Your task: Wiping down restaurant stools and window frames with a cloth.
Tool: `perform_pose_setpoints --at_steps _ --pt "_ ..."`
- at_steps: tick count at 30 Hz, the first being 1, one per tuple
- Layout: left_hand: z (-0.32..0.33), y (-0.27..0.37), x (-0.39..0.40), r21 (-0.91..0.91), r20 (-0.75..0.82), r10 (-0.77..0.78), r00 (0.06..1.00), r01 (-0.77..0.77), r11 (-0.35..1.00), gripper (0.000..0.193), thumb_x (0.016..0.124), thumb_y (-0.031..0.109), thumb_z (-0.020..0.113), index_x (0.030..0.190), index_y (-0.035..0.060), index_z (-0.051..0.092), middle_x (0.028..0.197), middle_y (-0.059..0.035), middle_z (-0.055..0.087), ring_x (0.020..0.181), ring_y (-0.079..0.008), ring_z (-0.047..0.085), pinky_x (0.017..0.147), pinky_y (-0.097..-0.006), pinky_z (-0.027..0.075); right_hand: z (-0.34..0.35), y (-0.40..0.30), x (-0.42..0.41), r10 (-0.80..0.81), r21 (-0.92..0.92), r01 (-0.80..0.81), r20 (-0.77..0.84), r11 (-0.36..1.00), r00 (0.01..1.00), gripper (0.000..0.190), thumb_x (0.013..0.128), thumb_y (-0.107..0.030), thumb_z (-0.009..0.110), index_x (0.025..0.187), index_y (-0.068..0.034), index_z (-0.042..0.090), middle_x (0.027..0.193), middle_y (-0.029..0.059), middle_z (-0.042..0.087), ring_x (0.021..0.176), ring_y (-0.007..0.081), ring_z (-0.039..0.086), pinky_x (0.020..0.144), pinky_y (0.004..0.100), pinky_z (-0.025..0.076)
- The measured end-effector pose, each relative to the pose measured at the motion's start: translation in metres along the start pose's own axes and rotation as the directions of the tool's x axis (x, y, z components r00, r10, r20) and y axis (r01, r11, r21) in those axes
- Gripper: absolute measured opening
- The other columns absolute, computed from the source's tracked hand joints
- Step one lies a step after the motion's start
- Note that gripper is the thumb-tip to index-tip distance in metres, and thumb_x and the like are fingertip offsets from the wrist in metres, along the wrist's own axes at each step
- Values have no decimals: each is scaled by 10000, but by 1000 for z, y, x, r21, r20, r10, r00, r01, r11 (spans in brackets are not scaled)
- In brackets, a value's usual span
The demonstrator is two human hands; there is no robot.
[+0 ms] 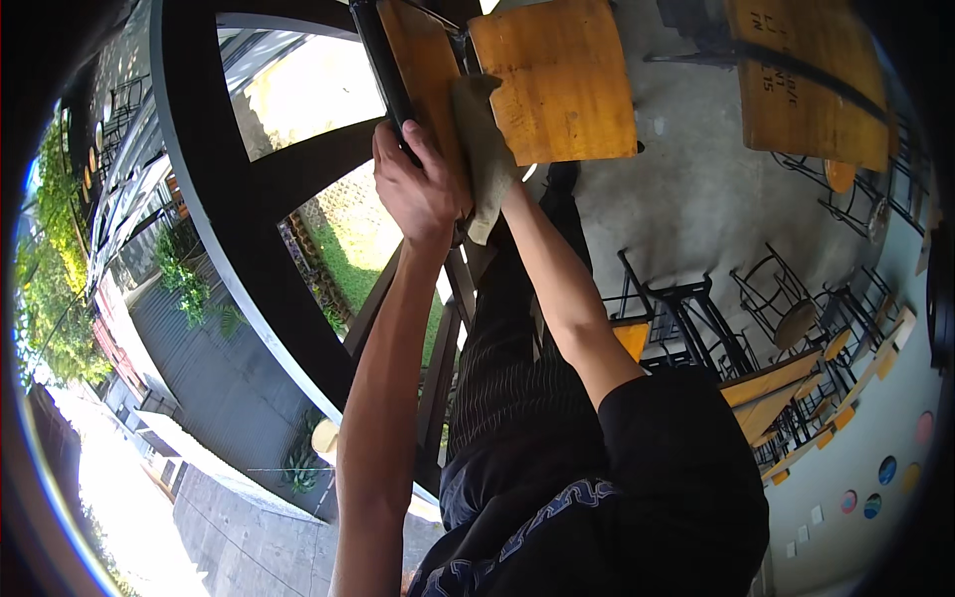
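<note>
My left hand (418, 183) grips the black metal edge of a chair's wooden backrest (421, 56), with the thumb lying over the frame. Against the backrest's other side, my right hand holds a grey-olive cloth (481, 142). The cloth drapes over that hand and hides its fingers. Just right of the cloth is the chair's varnished plywood seat (556, 82), joined to the same black frame (384, 67).
A dark railing (276, 179) with openings borders the left, with grass (354, 254) beyond it. Another wooden chair panel (813, 82) bearing writing is at upper right. Black-framed stools (791, 321) and wooden tables (776, 388) stand on the concrete floor (656, 201) to the right.
</note>
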State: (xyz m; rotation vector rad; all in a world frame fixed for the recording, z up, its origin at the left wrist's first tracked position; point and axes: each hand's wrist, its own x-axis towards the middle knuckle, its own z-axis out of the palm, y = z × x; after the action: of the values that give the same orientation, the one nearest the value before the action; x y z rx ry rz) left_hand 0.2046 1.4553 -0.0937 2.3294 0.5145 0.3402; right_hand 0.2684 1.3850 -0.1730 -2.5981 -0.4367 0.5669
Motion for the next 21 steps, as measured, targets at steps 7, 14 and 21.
perform_pose_setpoints --at_steps 7,14,21 --pt "6 -11 2 -28 -25 132 991 -133 991 276 1073 170 444 914 -47 504 798 -295 548 710 -527 528 643 -553 422 15 -14 3 -12 -138 19 51 990 999 377 1052 -153 521 1404 -19 513 1241 148 611 1184 229 573 1011 350 468" --pt "-10 -4 -3 33 33 -39 999 38 999 281 1086 162 426 896 -29 505 768 -260 529 688 -490 522 629 -537 399 -9 -20 -30 -80 -273 93 60 958 995 360 1060 -150 494 1398 -30 515 1253 138 605 1199 220 561 1030 352 456" --pt "19 11 0 -14 79 -49 996 50 999 348 1104 243 404 871 -3 482 713 -236 503 651 -467 490 620 -521 388 16 44 124 -42 -431 73 81 899 996 345 1069 -148 466 1393 -41 518 1265 128 598 1215 210 549 1048 353 445"
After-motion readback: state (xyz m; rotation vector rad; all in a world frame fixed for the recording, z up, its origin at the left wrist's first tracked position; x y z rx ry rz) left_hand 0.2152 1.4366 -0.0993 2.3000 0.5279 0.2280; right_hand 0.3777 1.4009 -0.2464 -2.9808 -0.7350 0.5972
